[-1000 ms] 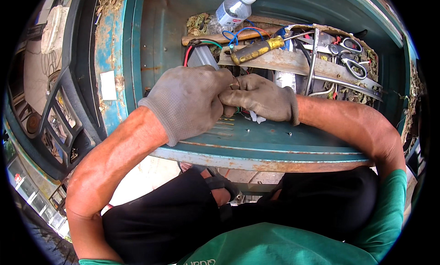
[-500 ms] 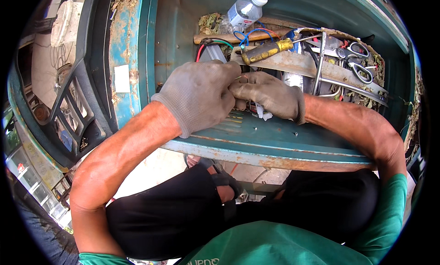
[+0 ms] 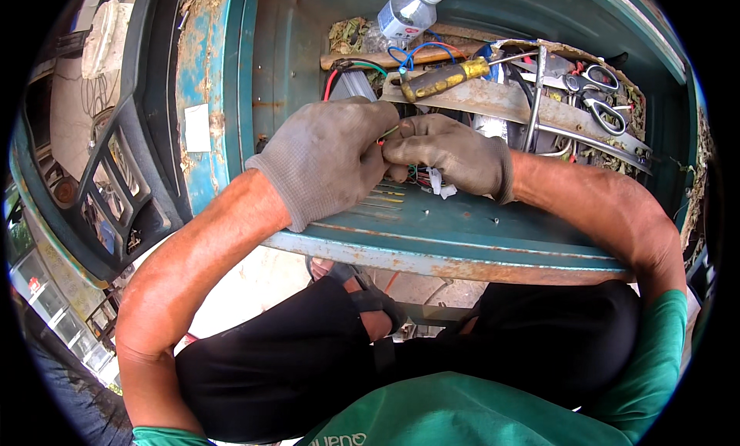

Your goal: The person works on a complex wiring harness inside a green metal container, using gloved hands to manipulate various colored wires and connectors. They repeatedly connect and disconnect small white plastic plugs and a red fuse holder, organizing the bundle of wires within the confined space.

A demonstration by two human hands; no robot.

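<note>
Both hands wear grey-brown knit gloves and meet fingertip to fingertip over the front of a teal metal bin (image 3: 432, 245). My left hand (image 3: 324, 157) is closed, back of the glove upward, its fingertips pinching thin wires (image 3: 390, 131). A green strand and a speck of red show in the small gap between the hands. From the other side, my right hand (image 3: 455, 157) pinches the same wires with thumb and forefinger. The wires' ends are hidden by the gloves. Just below the fingers lie more thin coloured wires and a white plastic scrap (image 3: 441, 185).
Behind the hands lie a yellow-and-black screwdriver (image 3: 445, 79), scissors (image 3: 605, 116), a hacksaw frame (image 3: 537, 99), a wooden handle (image 3: 347, 61) and a grey finned metal box (image 3: 354, 85). A clear plastic bottle (image 3: 405, 18) leans at the back. A black plastic panel (image 3: 127, 161) stands left of the bin.
The view has shifted slightly. The fingertips have parted a little, so more green and red wire shows between them. Both hands keep their pinch.
</note>
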